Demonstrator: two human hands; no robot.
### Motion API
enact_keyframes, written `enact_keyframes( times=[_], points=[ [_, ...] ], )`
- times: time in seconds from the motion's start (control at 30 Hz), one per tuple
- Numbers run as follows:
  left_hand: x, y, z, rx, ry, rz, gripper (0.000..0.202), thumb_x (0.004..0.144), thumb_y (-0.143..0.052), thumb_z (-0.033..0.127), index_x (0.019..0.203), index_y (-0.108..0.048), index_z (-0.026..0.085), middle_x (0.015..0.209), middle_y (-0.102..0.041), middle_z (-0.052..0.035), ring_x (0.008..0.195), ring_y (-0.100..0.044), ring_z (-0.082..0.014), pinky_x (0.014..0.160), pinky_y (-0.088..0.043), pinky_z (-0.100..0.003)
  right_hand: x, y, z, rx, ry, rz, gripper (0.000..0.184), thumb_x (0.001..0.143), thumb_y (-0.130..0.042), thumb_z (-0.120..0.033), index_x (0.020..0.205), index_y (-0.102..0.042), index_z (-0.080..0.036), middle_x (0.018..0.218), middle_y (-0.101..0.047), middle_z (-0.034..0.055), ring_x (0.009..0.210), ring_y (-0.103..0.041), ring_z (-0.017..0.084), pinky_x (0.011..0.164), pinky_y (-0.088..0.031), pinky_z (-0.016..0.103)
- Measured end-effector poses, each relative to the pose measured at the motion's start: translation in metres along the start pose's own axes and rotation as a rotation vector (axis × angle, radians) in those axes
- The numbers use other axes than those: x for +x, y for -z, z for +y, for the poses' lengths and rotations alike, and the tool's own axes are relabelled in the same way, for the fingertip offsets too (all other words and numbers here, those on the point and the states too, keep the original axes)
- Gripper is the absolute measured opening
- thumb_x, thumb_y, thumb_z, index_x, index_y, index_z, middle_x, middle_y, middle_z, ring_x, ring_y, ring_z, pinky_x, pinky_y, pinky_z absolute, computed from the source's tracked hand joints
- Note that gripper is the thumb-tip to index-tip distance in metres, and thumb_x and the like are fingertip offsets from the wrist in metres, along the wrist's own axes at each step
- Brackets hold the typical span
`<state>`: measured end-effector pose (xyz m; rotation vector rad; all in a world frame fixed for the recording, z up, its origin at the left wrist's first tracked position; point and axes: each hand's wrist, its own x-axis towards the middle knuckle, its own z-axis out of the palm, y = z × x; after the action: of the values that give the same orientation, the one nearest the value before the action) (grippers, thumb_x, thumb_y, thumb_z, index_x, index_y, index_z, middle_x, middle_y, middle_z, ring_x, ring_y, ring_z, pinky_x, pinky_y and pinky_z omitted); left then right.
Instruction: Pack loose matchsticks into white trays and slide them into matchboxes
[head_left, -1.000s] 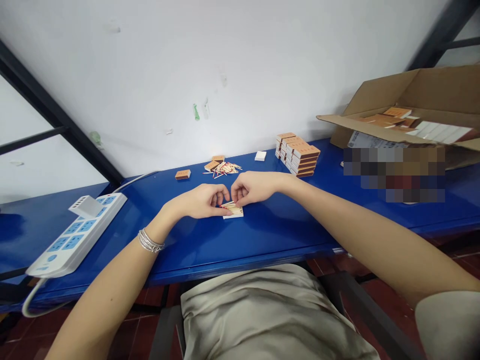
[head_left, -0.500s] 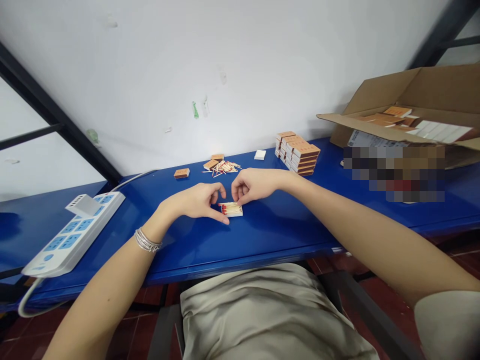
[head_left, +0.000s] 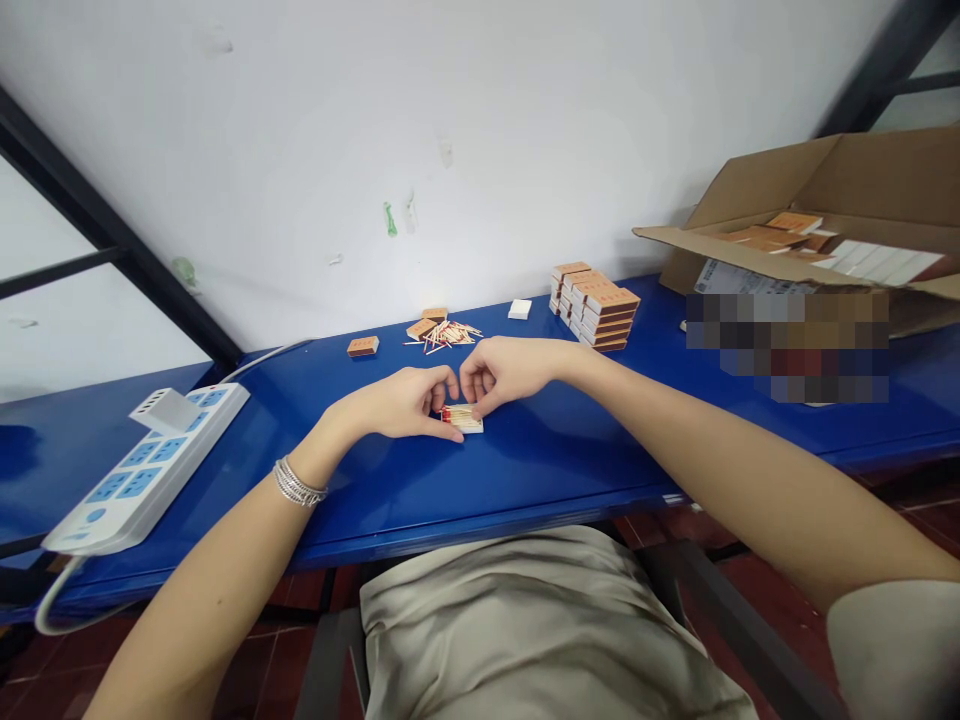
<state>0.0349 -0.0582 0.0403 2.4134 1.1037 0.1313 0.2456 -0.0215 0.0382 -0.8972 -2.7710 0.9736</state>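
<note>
A white matchbox tray [head_left: 471,428] filled with red-headed matches [head_left: 459,416] lies on the blue table in front of me. My left hand [head_left: 409,405] curls round its left end, thumb along the near side and fingers bent at the far side. Over the right end, my right hand [head_left: 510,378] has its fingers curled and its thumb tip on the tray and matches. Just beyond both hands is a loose heap of matches [head_left: 450,336], beside matchbox covers [head_left: 422,328].
A single matchbox [head_left: 364,346] and a small white piece [head_left: 520,310] lie toward the wall. Stacked matchboxes [head_left: 600,308] stand right of them. An open cardboard carton [head_left: 712,245] holds more matchboxes. At left lies a white power strip [head_left: 150,470] with a cable.
The left hand has moved slightly right and closed in on the tray's left end. The right thumb has come down onto the tray and matches. Other things have stayed put.
</note>
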Motion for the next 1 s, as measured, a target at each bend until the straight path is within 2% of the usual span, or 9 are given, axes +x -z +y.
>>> enact_keyframes(
  times=[0.2,0.3,0.47,0.7,0.83,1.0],
  points=[
    [0.0008,-0.0001,-0.001,0.027,-0.014,0.012,0.051,0.066,-0.078,0.054,0.095,-0.056,0.019,0.076,-0.061,0.0004,0.065,-0.055,-0.0148,0.058,-0.041,-0.027,0.0012,-0.0009,0.003,0.024,0.008,-0.013,0.041,0.064,-0.077,-0.046,0.09,-0.064,-0.016,0.078,-0.071,0.0021,0.069,-0.062,0.014,0.062,-0.045,0.024],
    [0.0007,-0.0001,-0.0015,0.061,-0.003,0.032,0.053,0.065,-0.077,0.058,0.096,-0.056,0.019,0.078,-0.062,-0.0006,0.065,-0.055,-0.0152,0.058,-0.041,-0.027,0.0021,-0.0018,0.0029,0.012,0.007,-0.01,0.045,0.061,-0.079,-0.051,0.086,-0.066,-0.016,0.079,-0.071,0.0021,0.067,-0.061,0.013,0.061,-0.044,0.024],
    [0.0003,-0.0007,0.0003,0.07,0.023,0.027,0.056,0.065,-0.075,0.062,0.095,-0.055,0.019,0.08,-0.062,-0.0017,0.066,-0.056,-0.0164,0.058,-0.041,-0.028,0.0038,-0.0044,0.001,-0.021,0.006,0.004,0.044,0.065,-0.074,-0.057,0.08,-0.066,-0.016,0.077,-0.071,0.0024,0.065,-0.06,0.013,0.059,-0.042,0.024],
    [0.0016,-0.0038,-0.0005,0.05,0.023,0.02,0.057,0.068,-0.073,0.061,0.1,-0.052,0.02,0.08,-0.064,-0.0017,0.065,-0.057,-0.0165,0.059,-0.04,-0.028,0.0034,-0.0025,0.0037,-0.055,-0.053,0.085,0.052,0.06,-0.079,-0.056,0.092,-0.066,-0.016,0.086,-0.072,0.0043,0.071,-0.063,0.015,0.061,-0.044,0.025],
    [0.002,-0.0051,0.0008,0.043,0.028,0.027,0.057,0.068,-0.073,0.062,0.1,-0.051,0.02,0.079,-0.064,-0.0016,0.064,-0.057,-0.0167,0.057,-0.04,-0.028,0.0038,-0.0031,0.0023,-0.062,-0.036,0.023,0.045,0.063,-0.077,-0.054,0.085,-0.068,-0.016,0.084,-0.073,0.0043,0.071,-0.063,0.015,0.062,-0.044,0.025],
    [0.0022,-0.0064,0.0035,0.042,0.041,0.041,0.054,0.069,-0.072,0.061,0.096,-0.049,0.021,0.078,-0.064,-0.0017,0.063,-0.057,-0.0168,0.055,-0.039,-0.028,0.0044,-0.0038,0.0016,-0.083,-0.003,0.038,0.033,0.07,-0.073,-0.047,0.081,-0.068,-0.016,0.077,-0.072,0.0034,0.067,-0.063,0.014,0.061,-0.044,0.024]
  ],
)
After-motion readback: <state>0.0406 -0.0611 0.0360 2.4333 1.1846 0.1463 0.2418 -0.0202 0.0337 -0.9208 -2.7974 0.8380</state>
